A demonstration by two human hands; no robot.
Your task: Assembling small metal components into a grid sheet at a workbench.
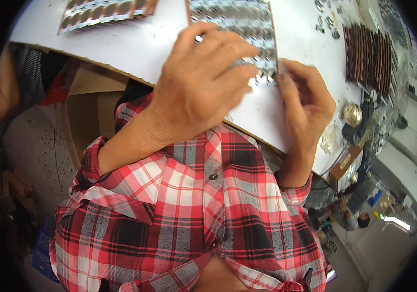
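Note:
A flat panel [262,34] set with rows of small shiny metal pieces lies at the far middle of the white table. My left hand [201,78] is over the panel's near left part, back upward, a bright band on one finger. Its fingers are apart, with nothing visible between them, and they hide part of the rows. My right hand [305,97] has thumb and curled fingers closed at the panel's near right edge. Loose shiny metal pieces [267,77] show at the near end between my hands.
A stack of boards with dark round spots [102,13] lies far left. At right are dark wavy-edged strips [370,58], scattered metal pieces [326,23], a rounded metal object [352,114] and a brown box [345,165]. A cardboard box [94,80] stands below the table; another person's arm [4,92] shows left.

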